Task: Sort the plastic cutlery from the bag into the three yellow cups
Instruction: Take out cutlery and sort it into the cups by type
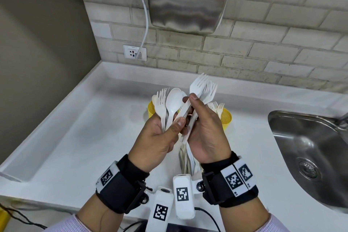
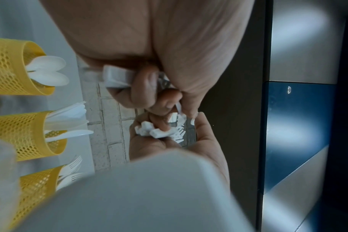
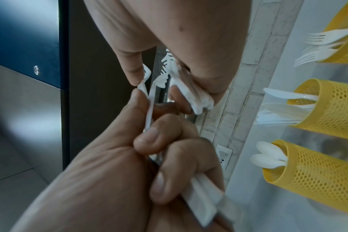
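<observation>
My left hand (image 1: pixel 169 128) grips a mixed bundle of white plastic spoons (image 1: pixel 174 100) and a fork, heads up, above the counter. Touching it, my right hand (image 1: pixel 197 111) grips several white forks (image 1: pixel 202 86), its thumb pressed on one handle. The left thumb touches that same handle. In the head view a yellow mesh cup (image 1: pixel 150 109) shows at the left and another (image 1: pixel 226 118) with forks at the right; my hands hide the middle one. The left wrist view shows the spoon cup (image 2: pixel 10 67), knife cup (image 2: pixel 24 133) and fork cup (image 2: pixel 36 188). More handles (image 1: pixel 185 158) show between my wrists.
A steel sink (image 1: pixel 310 147) is set into the white counter (image 1: pixel 84 137) at the right. A brick wall stands behind with a steel hand dryer (image 1: pixel 188 0), its cable and a socket (image 1: pixel 134 52). A raised lip edges the counter at the left and back.
</observation>
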`<state>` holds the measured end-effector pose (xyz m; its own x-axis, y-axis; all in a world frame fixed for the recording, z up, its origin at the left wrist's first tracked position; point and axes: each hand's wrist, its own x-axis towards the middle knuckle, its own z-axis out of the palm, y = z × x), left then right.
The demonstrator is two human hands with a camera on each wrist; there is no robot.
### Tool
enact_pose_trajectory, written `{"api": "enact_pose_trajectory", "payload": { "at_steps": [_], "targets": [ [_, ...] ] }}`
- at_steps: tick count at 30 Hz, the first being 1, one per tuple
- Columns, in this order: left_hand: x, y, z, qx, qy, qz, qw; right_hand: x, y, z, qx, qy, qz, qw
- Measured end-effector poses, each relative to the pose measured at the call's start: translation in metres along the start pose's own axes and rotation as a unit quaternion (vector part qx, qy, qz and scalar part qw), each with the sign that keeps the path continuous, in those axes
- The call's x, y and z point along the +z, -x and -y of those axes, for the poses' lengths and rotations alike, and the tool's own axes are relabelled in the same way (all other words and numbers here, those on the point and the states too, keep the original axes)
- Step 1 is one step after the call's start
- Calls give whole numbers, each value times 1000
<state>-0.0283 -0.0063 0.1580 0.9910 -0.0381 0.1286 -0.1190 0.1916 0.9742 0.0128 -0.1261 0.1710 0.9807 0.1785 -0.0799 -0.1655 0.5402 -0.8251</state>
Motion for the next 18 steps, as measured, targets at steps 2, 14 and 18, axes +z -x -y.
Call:
{"api": "enact_pose_trajectory", "payload": {
  "at_steps": [2,14,18],
  "targets": [
    [2,2,-2,5,0,0,1000,2,3,0,5,-5,19,1000],
    [9,10,-15,22,-95,4,995,3,5,10,-31,6,-8,999],
    [-2,9,-5,-20,-79,-29,996,-1,0,21,-40,-37,-11,998]
  ]
}}
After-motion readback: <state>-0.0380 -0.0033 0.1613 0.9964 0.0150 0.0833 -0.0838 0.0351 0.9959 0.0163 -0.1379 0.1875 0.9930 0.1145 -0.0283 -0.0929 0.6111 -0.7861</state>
